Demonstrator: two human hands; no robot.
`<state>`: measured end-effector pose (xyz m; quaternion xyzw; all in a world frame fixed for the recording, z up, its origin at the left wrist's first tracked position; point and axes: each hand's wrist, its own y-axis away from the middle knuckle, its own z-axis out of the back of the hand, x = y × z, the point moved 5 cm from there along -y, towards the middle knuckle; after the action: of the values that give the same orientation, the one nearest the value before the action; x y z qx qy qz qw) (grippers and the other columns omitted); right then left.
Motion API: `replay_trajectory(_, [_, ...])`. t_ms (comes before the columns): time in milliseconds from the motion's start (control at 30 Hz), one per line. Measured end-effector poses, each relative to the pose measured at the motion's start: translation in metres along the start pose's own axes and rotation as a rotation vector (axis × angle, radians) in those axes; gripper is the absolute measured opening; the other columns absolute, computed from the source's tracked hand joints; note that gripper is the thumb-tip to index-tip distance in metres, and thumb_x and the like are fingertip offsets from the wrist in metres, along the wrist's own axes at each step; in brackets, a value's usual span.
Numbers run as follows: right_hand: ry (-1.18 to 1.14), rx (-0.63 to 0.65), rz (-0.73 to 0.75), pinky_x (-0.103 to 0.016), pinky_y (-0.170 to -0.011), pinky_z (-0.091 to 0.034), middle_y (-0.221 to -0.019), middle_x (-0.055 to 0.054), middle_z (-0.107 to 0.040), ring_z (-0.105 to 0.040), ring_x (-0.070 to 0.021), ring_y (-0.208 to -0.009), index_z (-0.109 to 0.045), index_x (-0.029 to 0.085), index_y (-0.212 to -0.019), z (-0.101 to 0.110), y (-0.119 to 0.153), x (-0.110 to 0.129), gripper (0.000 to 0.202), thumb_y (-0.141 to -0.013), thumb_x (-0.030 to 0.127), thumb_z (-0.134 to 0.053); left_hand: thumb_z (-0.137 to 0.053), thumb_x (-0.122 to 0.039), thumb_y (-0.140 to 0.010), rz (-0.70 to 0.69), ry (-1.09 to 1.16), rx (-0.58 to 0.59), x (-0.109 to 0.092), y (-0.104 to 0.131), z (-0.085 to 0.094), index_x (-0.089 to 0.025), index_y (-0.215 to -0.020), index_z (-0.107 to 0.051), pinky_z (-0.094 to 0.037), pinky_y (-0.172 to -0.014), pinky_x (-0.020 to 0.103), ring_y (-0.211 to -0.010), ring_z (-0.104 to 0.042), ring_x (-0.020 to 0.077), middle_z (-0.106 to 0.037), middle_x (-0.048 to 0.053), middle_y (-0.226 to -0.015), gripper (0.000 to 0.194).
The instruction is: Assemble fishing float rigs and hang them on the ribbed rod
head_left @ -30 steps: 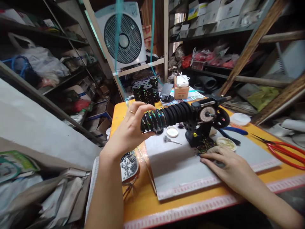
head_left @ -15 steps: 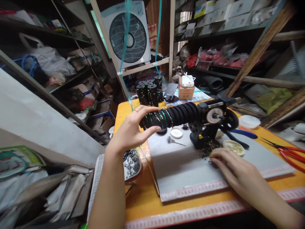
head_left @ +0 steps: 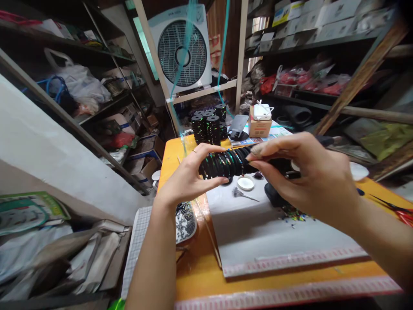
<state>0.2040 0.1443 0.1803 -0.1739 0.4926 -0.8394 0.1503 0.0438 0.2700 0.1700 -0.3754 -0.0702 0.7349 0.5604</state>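
Note:
A black ridged roller, with shiny green and coloured bits set along its grooves, lies level above the table. My left hand is curved round its left end, thumb below and fingers over the top. At the roller's middle, my right hand pinches thumb and forefinger together against the grooves; anything between those fingertips is too small to make out. That hand hides most of the stand and gear at the roller's right end. Below it, small coloured beads lie scattered on the grey-white board.
A white lid and a small brush lie behind the beads. A tray of dark pieces is by my left forearm. Finished-looking black rolls, a phone and a carton stand at the back; red-handled scissors at right.
My right hand has risen from the beads on the board to the middle of the roller. My left hand keeps its hold. The whole view has shifted slightly.

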Motion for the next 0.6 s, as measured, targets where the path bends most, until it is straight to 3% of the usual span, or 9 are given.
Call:
replay_trajectory(200, [-0.042, 0.036, 0.024, -0.025, -0.069, -0.059, -0.091, 0.002, -0.073, -0.074, -0.0155, -0.079, -0.055, 0.025, -0.099, -0.021, -0.019, 0.003, 0.016, -0.091, 0.017, -0.066, -0.080, -0.031, -0.078, 0.027, 0.021, -0.026, 0.001, -0.002, -0.001, -0.018, -0.123, -0.057, -0.045, -0.105, 0.039, -0.118, -0.060, 0.0236, -0.065, 0.010, -0.125, 0.052])
replay_trajectory(400, [-0.022, 0.055, -0.001, -0.029, -0.070, -0.059, -0.092, 0.000, -0.072, -0.074, -0.0179, -0.082, -0.057, 0.024, -0.099, -0.025, -0.019, -0.001, 0.013, -0.091, 0.019, -0.064, -0.080, -0.030, -0.078, 0.064, 0.017, -0.026, 0.000, -0.002, -0.001, -0.022, -0.122, -0.057, -0.046, -0.104, 0.041, -0.119, -0.060, 0.0249, -0.066, 0.009, -0.126, 0.051])
replay_trajectory(600, [0.041, 0.083, 0.056, -0.025, -0.062, -0.054, -0.087, 0.002, -0.071, -0.070, -0.0149, -0.072, -0.055, 0.024, -0.096, -0.027, -0.020, 0.000, 0.014, -0.090, 0.016, -0.064, -0.080, -0.031, -0.078, 0.078, 0.017, -0.022, 0.000, -0.001, -0.001, -0.022, -0.122, -0.057, -0.046, -0.105, 0.040, -0.119, -0.060, 0.0247, -0.066, 0.009, -0.126, 0.051])
